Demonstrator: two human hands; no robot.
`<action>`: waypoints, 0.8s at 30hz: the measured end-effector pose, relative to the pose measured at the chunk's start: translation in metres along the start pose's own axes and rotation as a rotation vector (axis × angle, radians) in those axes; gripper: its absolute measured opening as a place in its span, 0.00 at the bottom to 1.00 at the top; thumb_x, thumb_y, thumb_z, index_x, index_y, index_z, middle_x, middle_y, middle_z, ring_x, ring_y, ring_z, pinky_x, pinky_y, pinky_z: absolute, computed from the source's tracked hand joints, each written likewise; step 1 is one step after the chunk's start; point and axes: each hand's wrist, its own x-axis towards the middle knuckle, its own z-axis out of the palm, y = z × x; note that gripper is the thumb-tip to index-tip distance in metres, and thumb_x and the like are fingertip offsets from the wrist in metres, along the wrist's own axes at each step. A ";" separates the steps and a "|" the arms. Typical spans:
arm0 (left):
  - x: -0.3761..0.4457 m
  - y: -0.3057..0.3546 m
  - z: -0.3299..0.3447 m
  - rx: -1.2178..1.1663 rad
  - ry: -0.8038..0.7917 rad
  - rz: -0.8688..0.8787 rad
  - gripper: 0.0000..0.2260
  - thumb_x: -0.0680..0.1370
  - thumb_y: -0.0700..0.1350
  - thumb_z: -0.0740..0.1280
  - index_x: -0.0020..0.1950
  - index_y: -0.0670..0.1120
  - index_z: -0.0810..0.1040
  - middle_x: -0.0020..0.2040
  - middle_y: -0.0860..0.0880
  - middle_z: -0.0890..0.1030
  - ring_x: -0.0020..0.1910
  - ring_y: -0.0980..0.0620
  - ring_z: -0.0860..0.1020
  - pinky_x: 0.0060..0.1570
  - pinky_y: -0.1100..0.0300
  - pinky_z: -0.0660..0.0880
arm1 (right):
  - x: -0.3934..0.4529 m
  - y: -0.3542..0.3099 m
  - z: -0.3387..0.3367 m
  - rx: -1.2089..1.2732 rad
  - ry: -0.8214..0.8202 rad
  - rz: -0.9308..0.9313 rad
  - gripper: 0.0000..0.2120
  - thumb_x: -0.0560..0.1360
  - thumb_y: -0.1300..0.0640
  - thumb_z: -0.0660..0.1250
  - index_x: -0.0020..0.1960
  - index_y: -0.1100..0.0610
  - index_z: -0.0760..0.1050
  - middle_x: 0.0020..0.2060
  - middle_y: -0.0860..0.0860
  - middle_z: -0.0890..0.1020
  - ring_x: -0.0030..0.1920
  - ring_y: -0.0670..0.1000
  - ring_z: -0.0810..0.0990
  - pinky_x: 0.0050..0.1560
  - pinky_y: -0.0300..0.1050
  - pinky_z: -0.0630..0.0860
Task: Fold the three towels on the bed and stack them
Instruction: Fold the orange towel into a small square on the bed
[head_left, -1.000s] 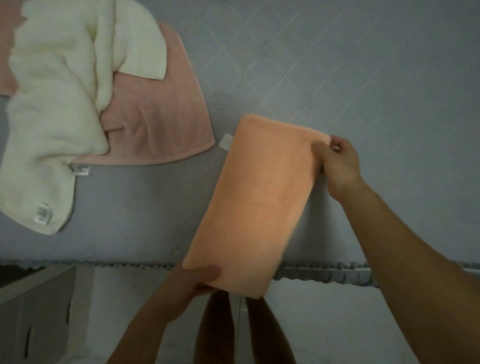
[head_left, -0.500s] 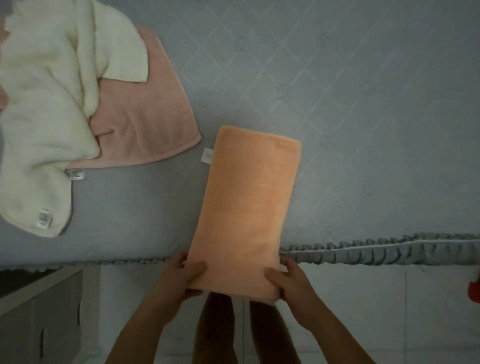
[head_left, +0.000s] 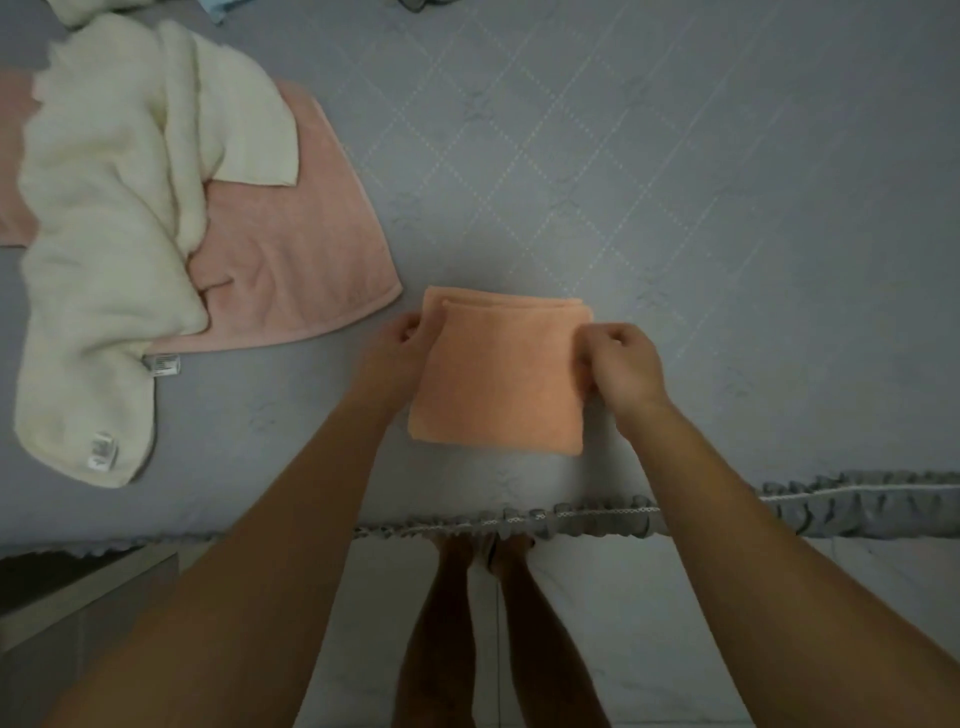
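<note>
An orange towel (head_left: 501, 379) lies on the grey bed (head_left: 675, 208) near its front edge, folded into a small square with layered far edges. My left hand (head_left: 397, 348) pinches its left side and my right hand (head_left: 621, 364) grips its right side. To the left, a cream towel (head_left: 104, 234) lies crumpled and unfolded, draped over a pink towel (head_left: 291, 260) that is spread flat beneath it.
The bed's ruffled grey edge (head_left: 597, 514) runs across the frame below the orange towel. A piece of furniture (head_left: 78, 597) stands at the lower left beside the bed. My bare legs show over the pale floor (head_left: 649, 623).
The long orange towel has been folded in half away from me into a square. Both hands moved from its near end up to its left and right sides.
</note>
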 end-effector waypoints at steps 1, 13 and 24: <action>0.006 -0.009 0.001 0.041 0.010 0.012 0.16 0.77 0.61 0.64 0.48 0.49 0.81 0.40 0.51 0.80 0.39 0.52 0.76 0.42 0.56 0.72 | 0.004 0.001 0.003 -0.143 0.015 -0.105 0.13 0.74 0.48 0.64 0.53 0.56 0.78 0.45 0.51 0.81 0.43 0.51 0.79 0.44 0.45 0.75; 0.017 -0.025 0.017 0.142 0.177 0.001 0.13 0.75 0.56 0.68 0.54 0.50 0.78 0.44 0.56 0.80 0.44 0.57 0.78 0.41 0.67 0.70 | 0.019 0.028 0.014 -0.080 0.106 -0.173 0.13 0.76 0.44 0.65 0.52 0.54 0.71 0.43 0.45 0.76 0.43 0.46 0.77 0.40 0.40 0.72; -0.033 -0.043 -0.015 -0.457 -0.332 -0.536 0.19 0.78 0.52 0.68 0.64 0.41 0.78 0.57 0.42 0.84 0.54 0.45 0.83 0.51 0.52 0.80 | -0.033 0.038 0.006 0.184 -0.268 0.178 0.15 0.78 0.47 0.65 0.60 0.54 0.77 0.50 0.54 0.84 0.50 0.56 0.83 0.47 0.53 0.81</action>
